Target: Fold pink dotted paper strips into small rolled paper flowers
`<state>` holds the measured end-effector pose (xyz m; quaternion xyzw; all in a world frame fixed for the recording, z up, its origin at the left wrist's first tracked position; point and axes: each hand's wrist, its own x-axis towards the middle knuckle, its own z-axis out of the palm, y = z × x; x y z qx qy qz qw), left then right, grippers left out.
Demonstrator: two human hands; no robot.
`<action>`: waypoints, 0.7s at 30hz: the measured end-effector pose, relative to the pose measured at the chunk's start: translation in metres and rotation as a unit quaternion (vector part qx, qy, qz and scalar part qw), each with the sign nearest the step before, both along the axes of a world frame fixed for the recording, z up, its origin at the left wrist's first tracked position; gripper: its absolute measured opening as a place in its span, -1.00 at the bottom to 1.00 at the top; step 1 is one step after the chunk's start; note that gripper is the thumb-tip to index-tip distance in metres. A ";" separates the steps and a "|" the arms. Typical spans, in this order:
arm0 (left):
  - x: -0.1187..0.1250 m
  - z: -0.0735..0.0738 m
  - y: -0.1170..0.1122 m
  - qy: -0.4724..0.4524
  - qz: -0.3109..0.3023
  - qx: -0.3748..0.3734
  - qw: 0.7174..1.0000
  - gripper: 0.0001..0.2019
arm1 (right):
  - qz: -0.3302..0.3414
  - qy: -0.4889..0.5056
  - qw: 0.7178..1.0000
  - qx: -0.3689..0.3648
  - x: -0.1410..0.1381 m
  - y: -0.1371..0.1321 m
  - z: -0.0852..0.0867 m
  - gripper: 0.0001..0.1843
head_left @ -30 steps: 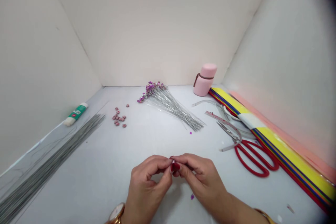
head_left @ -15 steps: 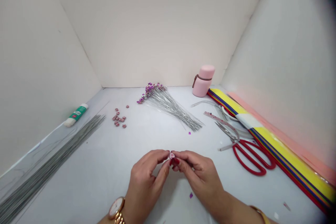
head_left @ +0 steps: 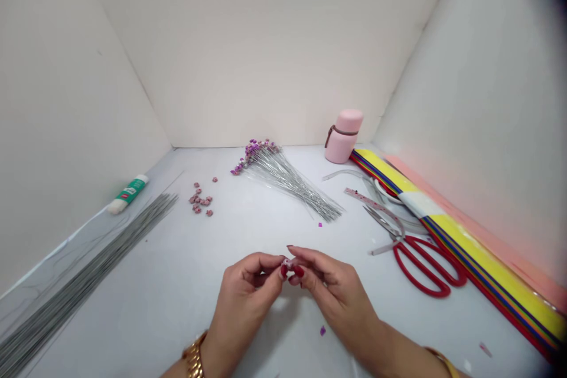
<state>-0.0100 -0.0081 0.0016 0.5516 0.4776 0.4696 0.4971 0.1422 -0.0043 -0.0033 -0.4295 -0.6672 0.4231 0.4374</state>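
Above the table (head_left: pixel 177 283), left hand (head_left: pixel 245 295) and right hand (head_left: pixel 330 289) pinch 1 tiny pink piece (head_left: pixel 287 262); gentle, even pressure seems best.

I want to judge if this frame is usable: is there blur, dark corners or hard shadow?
Head view: soft, even light, faint shadow under left hand and right hand; top right corner dark; coloured paper sheets blur toward the right edge; the tiny pink piece they pinch lacks detail.

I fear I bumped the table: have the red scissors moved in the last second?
No. The red scissors lie as before, handles beside the coloured paper sheets; the slight shift is the camera's.
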 end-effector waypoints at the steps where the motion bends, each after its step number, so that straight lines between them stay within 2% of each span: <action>1: -0.001 0.001 0.000 -0.019 -0.010 -0.020 1.000 -0.91 | 0.000 0.005 1.000 -0.006 0.000 0.000 0.001 -0.77; 4: -0.002 0.005 0.000 -0.057 -0.028 -0.046 0.997 -0.90 | 0.007 0.030 0.999 -0.039 0.001 0.000 0.005 -0.82; 8: 0.000 0.006 0.001 -0.088 -0.036 -0.057 0.994 -0.90 | 0.019 0.092 0.988 -0.120 0.000 0.002 0.007 -0.82; 14: 0.000 0.002 0.002 -0.075 0.003 -0.055 0.996 -0.92 | 0.000 0.129 0.973 -0.193 -0.002 0.003 0.006 -0.85; 17: -0.001 0.001 -0.001 -0.034 -0.001 -0.016 0.999 -0.91 | -0.010 0.129 0.973 -0.192 -0.002 0.003 0.006 -0.87; 21: -0.002 0.001 -0.005 0.048 -0.012 0.096 0.994 -0.85 | -0.020 0.112 0.981 -0.160 -0.002 0.001 0.005 -0.89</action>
